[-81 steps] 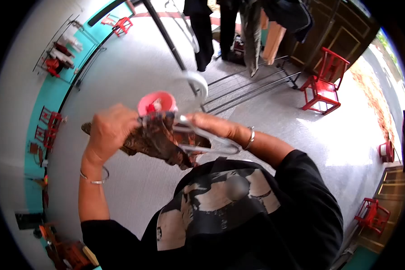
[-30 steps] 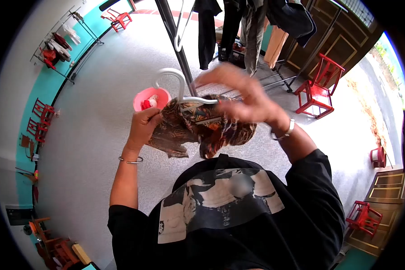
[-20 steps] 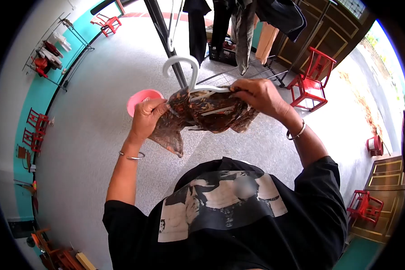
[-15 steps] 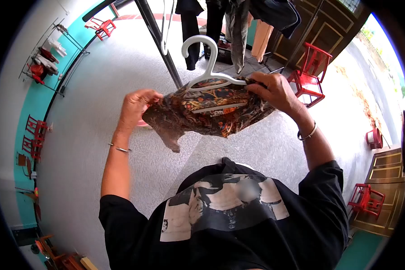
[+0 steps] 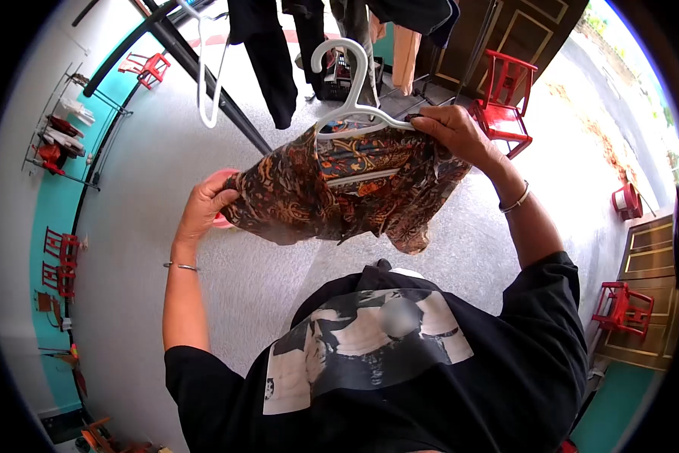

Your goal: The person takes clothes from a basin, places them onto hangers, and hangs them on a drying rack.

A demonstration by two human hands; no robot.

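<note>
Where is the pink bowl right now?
The pink bowl is left of centre in the head view, mostly hidden behind the person's left hand and the patterned shirt.

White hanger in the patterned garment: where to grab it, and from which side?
I'd pinch the white hanger by its stem, just under the hook's curve, coming from the person's right. The stem stands bare above the patterned garment, and the hook opens left. The right hand, at the garment's right shoulder, looks nearer than the left hand.
</note>
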